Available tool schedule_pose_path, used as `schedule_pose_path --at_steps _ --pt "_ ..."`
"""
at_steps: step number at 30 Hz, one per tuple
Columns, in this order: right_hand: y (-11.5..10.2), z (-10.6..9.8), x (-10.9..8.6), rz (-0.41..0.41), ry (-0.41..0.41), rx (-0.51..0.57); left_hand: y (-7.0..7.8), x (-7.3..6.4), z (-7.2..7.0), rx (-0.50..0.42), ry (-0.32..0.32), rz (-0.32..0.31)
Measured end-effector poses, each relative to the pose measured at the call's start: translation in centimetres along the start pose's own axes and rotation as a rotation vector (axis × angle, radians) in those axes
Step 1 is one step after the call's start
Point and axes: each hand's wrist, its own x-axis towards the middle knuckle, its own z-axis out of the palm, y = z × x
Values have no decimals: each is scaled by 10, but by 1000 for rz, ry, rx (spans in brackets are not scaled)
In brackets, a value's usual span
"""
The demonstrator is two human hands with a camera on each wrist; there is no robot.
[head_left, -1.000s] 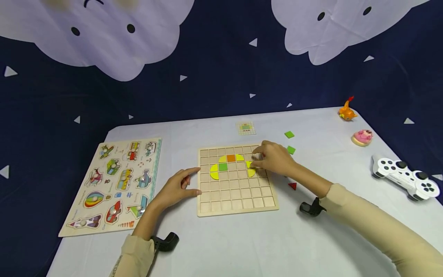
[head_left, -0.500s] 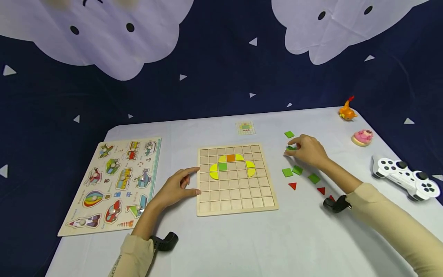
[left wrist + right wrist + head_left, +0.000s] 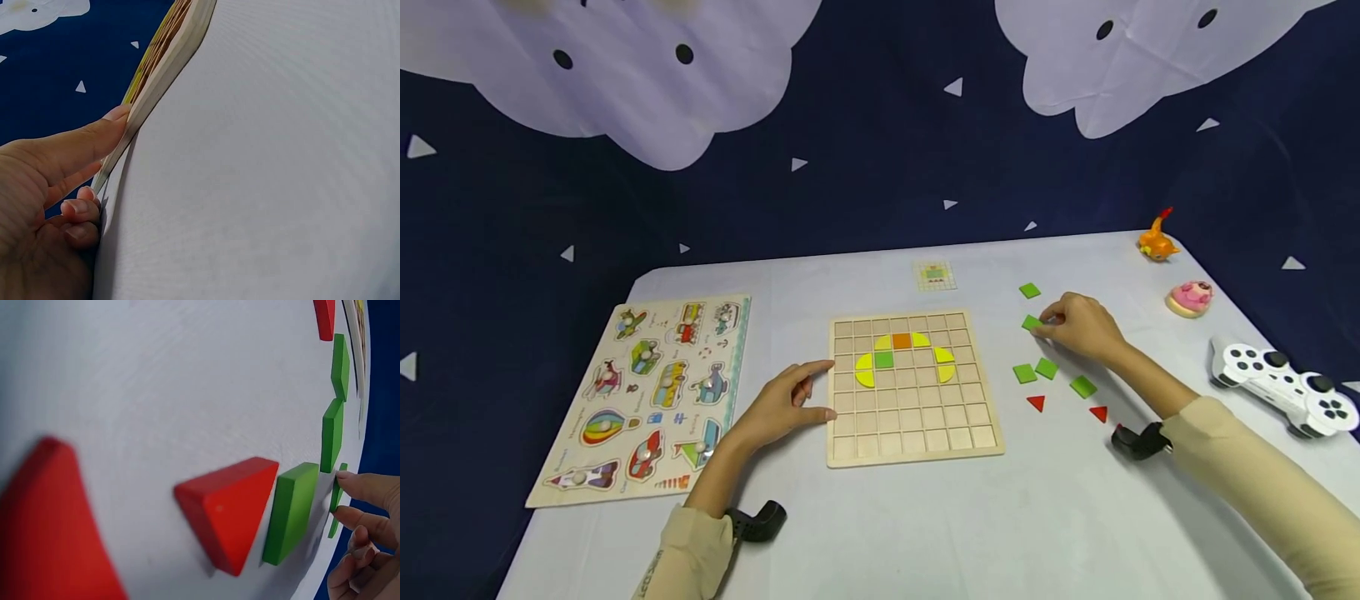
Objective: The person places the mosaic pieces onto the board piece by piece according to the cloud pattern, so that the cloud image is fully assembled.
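Observation:
At the left side of the wooden grid board (image 3: 917, 417), my left hand (image 3: 786, 407) rests its index finger and thumb against the frame. In the left wrist view the thumb touches the board's edge, and the other fingers bend loosely below. To the right of the board, my right hand (image 3: 1084, 327) pinches a green square tile (image 3: 1032, 322) between thumb and forefinger, low at the table. Set in the grid are an orange square (image 3: 902, 341), a green square (image 3: 883, 359) and several yellow quarter-round tiles (image 3: 865, 377).
Loose green squares (image 3: 1025, 373) and red triangles (image 3: 1036, 403) lie right of the board. Behind it is a small pattern card (image 3: 935, 276). A picture peg puzzle (image 3: 647, 400) lies left. A white game controller (image 3: 1281, 385), pink toy (image 3: 1190, 298) and orange toy (image 3: 1157, 244) stand far right.
My right hand has left a yellow tile on the board and moved right to the green square on the table, which it now pinches. The left hand has stayed at the board's edge.

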Motion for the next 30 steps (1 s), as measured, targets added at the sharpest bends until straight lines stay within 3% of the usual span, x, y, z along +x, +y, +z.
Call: schedule_pose_path --at_steps 16,23,30 --pt "2 3 4 -96 48 -18 1 0 -1 -20 -3 -1" --pt "-12 4 4 -196 75 4 0 0 0 -8 -3 -3" --pt "-31 10 4 -222 46 62 0 0 0 -9 -4 -2"
